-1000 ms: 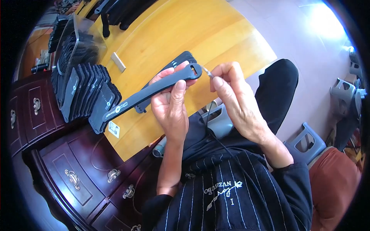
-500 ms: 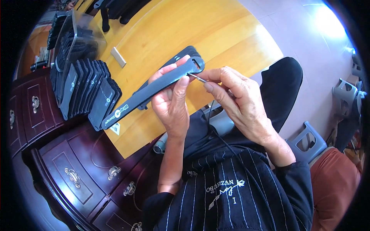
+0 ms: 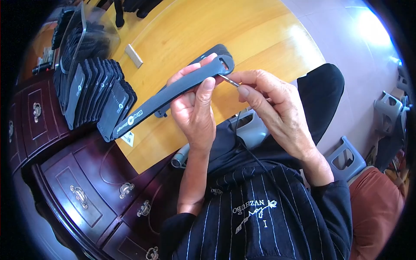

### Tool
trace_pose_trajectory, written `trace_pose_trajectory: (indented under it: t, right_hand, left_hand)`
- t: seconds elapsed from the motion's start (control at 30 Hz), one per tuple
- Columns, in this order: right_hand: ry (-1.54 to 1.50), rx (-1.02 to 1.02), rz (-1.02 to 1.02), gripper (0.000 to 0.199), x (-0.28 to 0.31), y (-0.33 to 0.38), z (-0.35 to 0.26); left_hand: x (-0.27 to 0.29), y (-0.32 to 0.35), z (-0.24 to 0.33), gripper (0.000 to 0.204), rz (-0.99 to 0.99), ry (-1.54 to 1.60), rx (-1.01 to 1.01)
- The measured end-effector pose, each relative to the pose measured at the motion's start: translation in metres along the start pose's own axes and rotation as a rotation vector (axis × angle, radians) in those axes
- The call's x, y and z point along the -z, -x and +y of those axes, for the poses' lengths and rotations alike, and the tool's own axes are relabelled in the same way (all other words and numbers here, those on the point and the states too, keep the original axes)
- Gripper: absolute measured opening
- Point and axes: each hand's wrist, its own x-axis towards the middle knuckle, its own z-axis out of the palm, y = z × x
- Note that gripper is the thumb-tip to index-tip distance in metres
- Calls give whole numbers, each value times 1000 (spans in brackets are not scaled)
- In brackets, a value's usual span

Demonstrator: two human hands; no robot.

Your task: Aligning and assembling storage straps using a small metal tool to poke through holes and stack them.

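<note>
The left hand point(image 3: 195, 110) grips a long dark strap point(image 3: 173, 93) near its upper end, fingers wrapped round the back and the thumb pressed flat on the front. The strap runs slantwise from its slotted head at 2 o'clock to a label end at 8 o'clock, held above the tabletop point(image 3: 242, 34). A second dark strip lies close behind it, partly hidden.

The right hand point(image 3: 273, 108), at 3 o'clock of the left, pinches a thin metal pin point(image 3: 229, 80) between thumb and forefinger, the other fingers curled in. The pin's tip touches the strap just below the slot in its head.

At 9 o'clock of the left hand a row of dark folded straps point(image 3: 93, 97) stands on edge near the tabletop's rim, with a clear plastic bag point(image 3: 93, 37) holding more of them behind it at 10 o'clock. A small pale block point(image 3: 134, 55) lies on the wood at 11 o'clock. A dark wooden drawer cabinet point(image 3: 82, 186) with metal pulls stands at 7 o'clock, below the tabletop's edge. Grey stools point(image 3: 344, 156) stand on the floor at 4 o'clock.
</note>
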Motion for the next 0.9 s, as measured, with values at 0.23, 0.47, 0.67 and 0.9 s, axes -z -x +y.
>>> trace_pose_trajectory:
  t: [0.23,0.47,0.67,0.9]
  right_hand:
    - [-31,-78,-10,24,0,0,0]
    - [109,47,33,23,0,0,4]
    - [-158,-311,-95,19,8,-3,-3]
    - [5,0,-23,19,1,-2,2]
  left_hand:
    - [2,0,-6,27,-9,-73,-50]
    - [1,0,-5,27,-29,-113,-64]
    - [5,5,-12,27,-48,-262,-166]
    - [-3,4,-1,25,69,-29,-13]
